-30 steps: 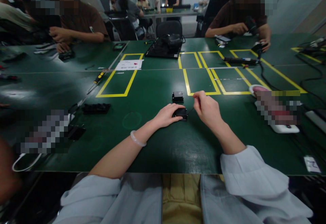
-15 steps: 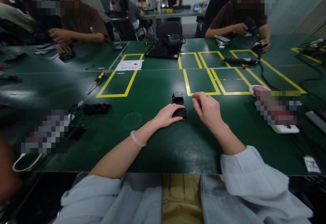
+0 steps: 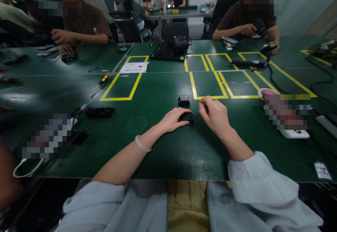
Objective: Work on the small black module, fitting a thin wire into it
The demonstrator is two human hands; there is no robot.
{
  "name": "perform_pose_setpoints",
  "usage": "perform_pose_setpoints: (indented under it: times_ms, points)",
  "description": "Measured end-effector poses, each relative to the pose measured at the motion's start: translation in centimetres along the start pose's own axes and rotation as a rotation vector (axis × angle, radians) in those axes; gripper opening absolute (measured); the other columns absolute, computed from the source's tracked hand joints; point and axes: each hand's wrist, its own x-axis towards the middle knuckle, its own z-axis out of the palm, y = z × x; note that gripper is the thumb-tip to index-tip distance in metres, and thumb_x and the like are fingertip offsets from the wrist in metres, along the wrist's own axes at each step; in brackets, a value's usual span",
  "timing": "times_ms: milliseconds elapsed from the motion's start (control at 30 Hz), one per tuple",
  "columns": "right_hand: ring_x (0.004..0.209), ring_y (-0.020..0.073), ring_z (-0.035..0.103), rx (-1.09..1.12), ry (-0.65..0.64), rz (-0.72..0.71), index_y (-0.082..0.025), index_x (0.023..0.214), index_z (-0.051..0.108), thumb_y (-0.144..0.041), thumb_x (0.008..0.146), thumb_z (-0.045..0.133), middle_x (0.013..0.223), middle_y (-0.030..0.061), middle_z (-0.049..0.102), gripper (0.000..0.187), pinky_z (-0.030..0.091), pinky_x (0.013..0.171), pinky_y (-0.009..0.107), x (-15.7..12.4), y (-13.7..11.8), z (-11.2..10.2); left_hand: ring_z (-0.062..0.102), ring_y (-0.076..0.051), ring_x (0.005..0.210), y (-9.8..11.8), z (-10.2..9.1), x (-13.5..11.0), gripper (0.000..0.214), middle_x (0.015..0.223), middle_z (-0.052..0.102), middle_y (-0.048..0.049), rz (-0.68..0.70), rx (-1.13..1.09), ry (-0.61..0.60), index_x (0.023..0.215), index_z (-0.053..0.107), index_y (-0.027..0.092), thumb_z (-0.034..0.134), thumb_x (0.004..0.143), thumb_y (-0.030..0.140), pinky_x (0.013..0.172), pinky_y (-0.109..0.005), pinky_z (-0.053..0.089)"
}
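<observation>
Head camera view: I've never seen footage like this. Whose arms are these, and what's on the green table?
No machine here: the camera sits on a person's head, looking down at their own bare hands. The left hand holds a small black block down on the green table. The right hand pinches a thin dark tool, its tip at the block's edge. A second black block lies just beyond. Farther left lie a black tray and a screwdriver; yellow tape marks boxes. Other people work across the table.
</observation>
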Motion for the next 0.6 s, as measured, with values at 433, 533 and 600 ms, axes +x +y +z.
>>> perform_pose_setpoints:
  times_ms: [433,533,600]
  points:
    - [0.063,0.0165,0.055,0.025,-0.001,0.031,-0.018,0.104,0.053,-0.023,0.093,0.036,0.070,0.0019,0.062,0.021,0.039,0.066,0.028,-0.09,0.17,0.60,0.055,-0.025,0.105,-0.09,0.08,-0.01,0.043,0.118,0.060,-0.0066,-0.005,-0.010,0.004,0.128,0.051,0.026,0.060,0.089,0.039,0.090,-0.038,0.044]
    - [0.062,0.0162,0.053,0.020,0.008,0.006,-0.019,0.101,0.054,-0.021,0.091,0.037,0.068,0.0010,0.060,0.020,0.039,0.065,0.028,-0.11,0.11,0.45,0.055,-0.025,0.106,-0.12,0.11,0.01,0.043,0.118,0.060,-0.0064,-0.005,-0.005,0.003,0.128,0.051,0.025,0.060,0.089,0.038,0.091,-0.038,0.044]
    - [0.060,0.0156,0.052,0.002,0.010,-0.014,-0.019,0.094,0.055,-0.021,0.091,0.039,0.066,0.0006,0.059,0.017,0.037,0.063,0.027,-0.14,0.13,0.30,0.054,-0.025,0.107,-0.16,0.16,0.02,0.043,0.119,0.059,-0.0063,-0.003,-0.003,0.004,0.128,0.050,0.025,0.060,0.089,0.038,0.091,-0.037,0.044]
